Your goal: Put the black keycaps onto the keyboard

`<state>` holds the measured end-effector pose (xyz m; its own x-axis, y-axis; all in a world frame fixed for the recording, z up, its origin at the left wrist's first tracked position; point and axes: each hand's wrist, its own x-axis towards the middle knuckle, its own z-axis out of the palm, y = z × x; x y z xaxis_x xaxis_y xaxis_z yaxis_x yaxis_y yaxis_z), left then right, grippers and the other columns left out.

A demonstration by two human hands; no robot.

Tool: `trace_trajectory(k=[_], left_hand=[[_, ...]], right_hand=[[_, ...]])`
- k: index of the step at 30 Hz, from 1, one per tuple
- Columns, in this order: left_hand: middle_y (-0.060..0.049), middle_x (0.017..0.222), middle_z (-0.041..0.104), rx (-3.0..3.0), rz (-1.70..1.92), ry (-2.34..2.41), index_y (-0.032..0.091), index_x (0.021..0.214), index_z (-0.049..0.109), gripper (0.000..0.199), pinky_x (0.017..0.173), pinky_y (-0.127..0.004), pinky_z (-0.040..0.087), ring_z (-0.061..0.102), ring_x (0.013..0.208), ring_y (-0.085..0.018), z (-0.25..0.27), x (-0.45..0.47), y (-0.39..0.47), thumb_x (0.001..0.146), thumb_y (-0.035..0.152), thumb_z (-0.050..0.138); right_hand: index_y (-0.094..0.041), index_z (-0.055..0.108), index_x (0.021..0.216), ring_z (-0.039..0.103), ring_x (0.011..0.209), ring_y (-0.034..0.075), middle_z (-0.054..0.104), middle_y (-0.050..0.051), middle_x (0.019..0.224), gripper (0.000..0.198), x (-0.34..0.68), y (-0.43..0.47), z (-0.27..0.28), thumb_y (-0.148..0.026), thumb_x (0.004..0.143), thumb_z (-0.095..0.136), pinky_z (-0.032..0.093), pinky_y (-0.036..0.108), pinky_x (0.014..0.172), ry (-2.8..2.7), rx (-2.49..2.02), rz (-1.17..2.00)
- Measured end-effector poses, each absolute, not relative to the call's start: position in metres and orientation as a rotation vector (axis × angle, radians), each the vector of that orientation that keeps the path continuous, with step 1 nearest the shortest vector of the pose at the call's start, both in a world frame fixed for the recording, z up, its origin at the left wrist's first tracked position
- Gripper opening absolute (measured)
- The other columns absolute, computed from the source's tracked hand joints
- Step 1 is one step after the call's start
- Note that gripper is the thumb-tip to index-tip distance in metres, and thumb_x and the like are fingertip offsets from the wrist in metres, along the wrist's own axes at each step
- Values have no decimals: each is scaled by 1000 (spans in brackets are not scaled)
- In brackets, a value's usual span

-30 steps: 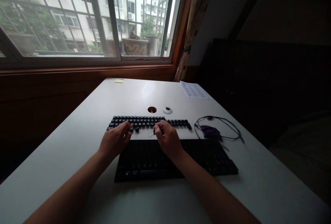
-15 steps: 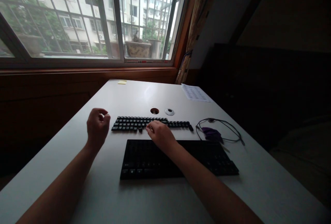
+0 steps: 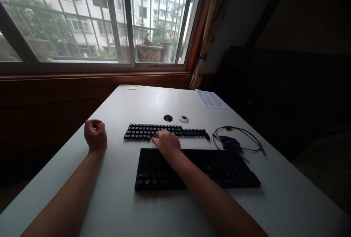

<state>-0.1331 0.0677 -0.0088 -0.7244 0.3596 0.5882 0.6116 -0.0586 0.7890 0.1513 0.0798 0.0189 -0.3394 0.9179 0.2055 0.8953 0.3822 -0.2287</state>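
Rows of loose black keycaps [image 3: 139, 132] lie in a keyboard-like layout on the white table. My right hand [image 3: 168, 144] reaches over the keyboard to their front row. Its thumb and fingertips are pinched on a keycap at the near edge, mostly hidden by the fingers. Below it the black keyboard [image 3: 219, 164] lies flat, partly covered by my right forearm. A few keycaps remain visible on its near left corner. My left hand [image 3: 95, 135] is curled into a fist left of the keycap rows, above the table. What it holds, if anything, is hidden.
A dark cable [image 3: 255, 140] loops beside a purple cloth-like piece [image 3: 230, 143] on the right. Behind the keycaps are a round table hole [image 3: 168, 118] and a white ring cover [image 3: 184, 119]. Printed paper [image 3: 211, 99] and a yellow note [image 3: 133, 87] lie at the far edge.
My left hand has moved left, away from the keycaps. My right hand has shifted slightly left along the front row, onto a keycap that stood apart. The view has shifted slightly.
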Motion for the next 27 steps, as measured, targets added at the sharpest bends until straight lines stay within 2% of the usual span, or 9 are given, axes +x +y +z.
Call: trace_trajectory(k=[15,27], left_hand=[[1,75,53,-1066,-1948,-2001,17,84,58,10,63,-29,42,51,68,-16,-10,-130,69,74,17,60],[1,75,54,-1087,-1965,-2031,17,83,58,10,64,-31,44,53,70,-18,-10,-131,71,74,19,60]], right_hand=[[-25,65,102,67,87,19,64,2,107,27,150,75,11,-50,92,58,48,29,73,-2398,-1507,72],[-25,67,98,67,85,18,64,1,105,17,150,81,8,-39,91,59,48,27,73,-2374,-1482,140]])
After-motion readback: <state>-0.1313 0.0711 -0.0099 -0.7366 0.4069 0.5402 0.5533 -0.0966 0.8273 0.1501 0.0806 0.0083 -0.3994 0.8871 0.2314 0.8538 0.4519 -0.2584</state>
